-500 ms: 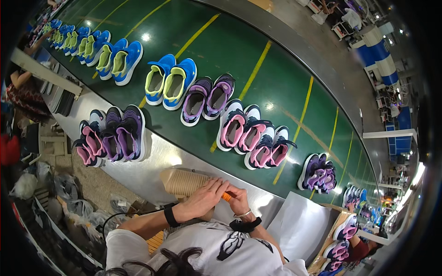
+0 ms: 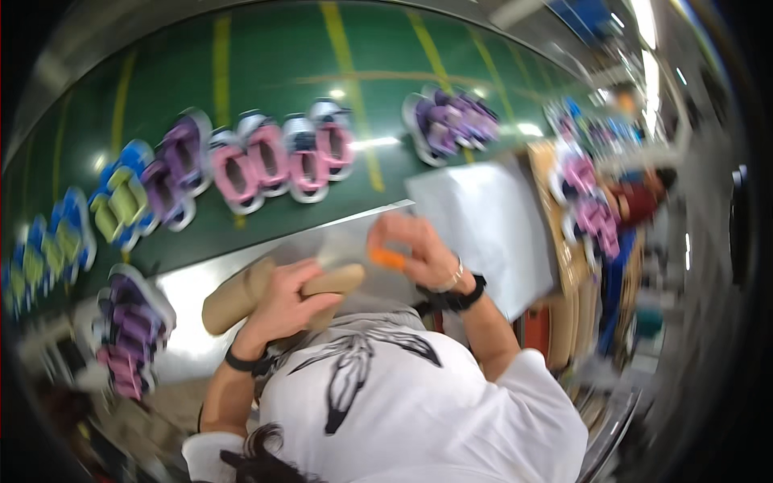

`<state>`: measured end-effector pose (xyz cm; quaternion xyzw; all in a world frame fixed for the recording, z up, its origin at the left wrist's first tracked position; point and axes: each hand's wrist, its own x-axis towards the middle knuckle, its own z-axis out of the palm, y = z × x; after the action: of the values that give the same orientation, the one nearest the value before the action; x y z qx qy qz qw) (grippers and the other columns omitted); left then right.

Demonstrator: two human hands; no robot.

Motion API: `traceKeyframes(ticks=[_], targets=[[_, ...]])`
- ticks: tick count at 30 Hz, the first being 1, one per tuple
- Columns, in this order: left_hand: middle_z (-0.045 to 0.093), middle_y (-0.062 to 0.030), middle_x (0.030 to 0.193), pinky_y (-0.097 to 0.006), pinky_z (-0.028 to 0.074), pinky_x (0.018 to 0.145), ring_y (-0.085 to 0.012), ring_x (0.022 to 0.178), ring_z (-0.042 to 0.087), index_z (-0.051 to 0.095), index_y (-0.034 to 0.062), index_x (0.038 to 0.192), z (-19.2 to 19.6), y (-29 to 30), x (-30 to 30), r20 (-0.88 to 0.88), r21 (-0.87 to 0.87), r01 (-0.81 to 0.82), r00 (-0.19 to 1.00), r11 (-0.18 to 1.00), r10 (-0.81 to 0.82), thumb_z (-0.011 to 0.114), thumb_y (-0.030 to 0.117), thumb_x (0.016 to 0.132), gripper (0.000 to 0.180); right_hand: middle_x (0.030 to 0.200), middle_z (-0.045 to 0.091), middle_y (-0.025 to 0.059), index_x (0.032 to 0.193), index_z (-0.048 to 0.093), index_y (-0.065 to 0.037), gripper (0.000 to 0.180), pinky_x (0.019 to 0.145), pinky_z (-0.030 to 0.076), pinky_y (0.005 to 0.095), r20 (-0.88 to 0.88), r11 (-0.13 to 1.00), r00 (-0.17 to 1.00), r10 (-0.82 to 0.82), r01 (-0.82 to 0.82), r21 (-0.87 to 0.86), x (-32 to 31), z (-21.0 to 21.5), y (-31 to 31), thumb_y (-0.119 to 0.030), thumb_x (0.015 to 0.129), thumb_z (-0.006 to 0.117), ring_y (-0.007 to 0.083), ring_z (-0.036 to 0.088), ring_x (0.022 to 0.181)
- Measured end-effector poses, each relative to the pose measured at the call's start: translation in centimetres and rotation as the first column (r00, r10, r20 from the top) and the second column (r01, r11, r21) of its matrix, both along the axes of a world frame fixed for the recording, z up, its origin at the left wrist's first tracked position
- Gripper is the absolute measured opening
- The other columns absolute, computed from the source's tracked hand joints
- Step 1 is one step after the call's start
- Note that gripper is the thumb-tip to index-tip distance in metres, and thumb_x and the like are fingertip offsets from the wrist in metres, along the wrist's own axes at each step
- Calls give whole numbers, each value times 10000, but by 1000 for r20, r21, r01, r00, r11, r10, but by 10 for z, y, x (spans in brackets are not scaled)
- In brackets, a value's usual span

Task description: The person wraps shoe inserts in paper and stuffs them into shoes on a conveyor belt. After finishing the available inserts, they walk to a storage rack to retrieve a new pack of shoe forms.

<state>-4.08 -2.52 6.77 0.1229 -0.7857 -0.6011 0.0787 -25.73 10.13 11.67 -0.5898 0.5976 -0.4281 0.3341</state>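
Tan insoles (image 2: 274, 294), stacked in a bundle at lower centre of the frame, sit clasped in the left hand (image 2: 288, 302), whose fingers curl around them above a silver worktable (image 2: 193, 298). Just right of it, the right hand (image 2: 415, 249) pinches a small orange object (image 2: 388, 258) between thumb and fingers. Pink sandals (image 2: 278, 157) and purple sandals (image 2: 451, 121) line the green conveyor belt (image 2: 274, 64) across the upper frame.

Bare steel ledge (image 2: 193, 290) between purple sandals (image 2: 129, 334) and white sheet (image 2: 491, 225)
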Motion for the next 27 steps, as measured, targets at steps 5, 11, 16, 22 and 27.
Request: traceKeyframes(ticks=[5, 11, 16, 22, 27], targets=[[601, -14, 794, -236, 451, 636, -76, 713, 524, 576, -2, 896, -13, 60, -26, 59, 532, 1, 998, 847, -38, 710, 110, 791, 203, 766, 532, 78, 839, 573, -35, 214, 635, 462, 358, -652, 688, 445, -614, 707, -165, -113, -45, 122, -133, 735, 732, 251, 552, 726], [596, -13, 865, -227, 464, 702, -62, 782, 533, 551, 8, 1001, -41, 116, -66, 150, 561, 79, 969, 824, -195, 666, 113, 836, 227, 805, 531, 116, 839, 533, -47, 205, 663, 471, 407, -806, 721, 329, -492, 673, -165, -187, -112, 224, -160, 765, 686, 318, 545, 797], [605, -27, 903, -219, 460, 709, -63, 805, 546, 549, 1, 1013, -28, 123, -141, 82, 610, -136, 991, 780, 109, 639, 107, 859, 207, 891, 546, 151, 930, 538, -47, 271, 692, 478, 418, -705, 452, 123, -699, 839, -302, -177, -85, 224, -174, 749, 696, 347, 552, 805], [613, -34, 887, -232, 462, 712, -70, 797, 546, 538, -9, 1015, -32, 156, -237, -164, 496, -120, 960, 860, 228, 634, 139, 871, 227, 839, 574, 134, 869, 599, -22, 174, 677, 466, 384, -460, 576, 473, -752, 810, -110, -142, -115, 219, -116, 754, 691, 325, 558, 760], [620, -68, 909, -265, 470, 740, -108, 820, 570, 527, -2, 1046, -42, 178, -274, -212, 405, -154, 943, 901, 256, 629, 134, 863, 250, 847, 612, 86, 867, 641, 9, 81, 670, 453, 256, -154, 496, 481, -863, 864, -83, -146, -114, 237, -5, 788, 638, 184, 592, 751]])
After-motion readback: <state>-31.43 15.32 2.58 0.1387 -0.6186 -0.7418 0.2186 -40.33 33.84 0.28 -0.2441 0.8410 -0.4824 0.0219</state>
